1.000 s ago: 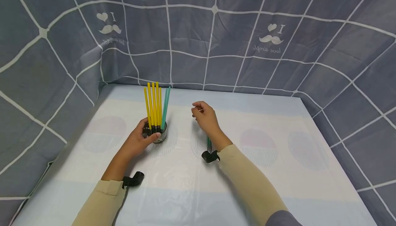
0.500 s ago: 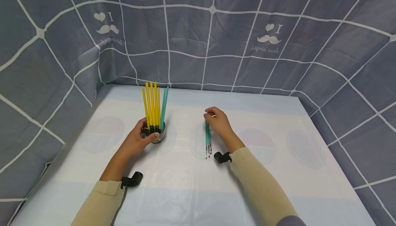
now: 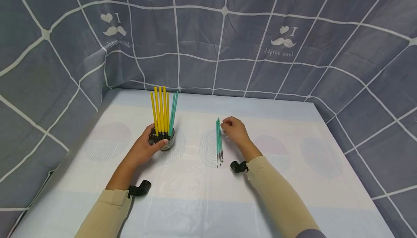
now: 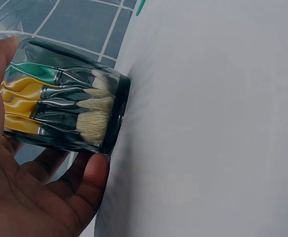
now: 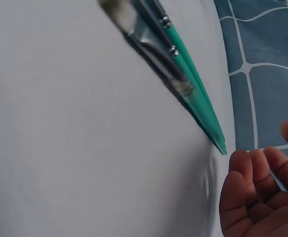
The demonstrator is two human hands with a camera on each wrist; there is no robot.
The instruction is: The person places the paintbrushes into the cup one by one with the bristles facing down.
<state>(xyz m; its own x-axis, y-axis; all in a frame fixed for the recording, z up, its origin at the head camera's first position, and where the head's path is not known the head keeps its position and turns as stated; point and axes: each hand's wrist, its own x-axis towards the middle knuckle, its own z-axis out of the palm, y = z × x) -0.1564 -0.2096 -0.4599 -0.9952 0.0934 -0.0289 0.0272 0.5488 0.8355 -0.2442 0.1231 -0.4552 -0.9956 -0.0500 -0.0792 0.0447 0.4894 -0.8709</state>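
Left hand [image 3: 145, 147] grips the glass brush jar [image 3: 167, 140]; right hand [image 3: 236, 131], loosely curled and holding nothing, sits just right of the green paintbrushes [image 3: 219, 142].

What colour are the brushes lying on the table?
The brushes on the table have teal-green handles with silver metal collars, clearest in the right wrist view.

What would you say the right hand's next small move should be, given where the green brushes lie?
Probably the right hand should shift slightly left and pinch the handle end of one green brush. The brushes lie loose on the table just beside its curled, empty fingers, while the left hand grips the cup, where yellow brushes and some green ones stand.
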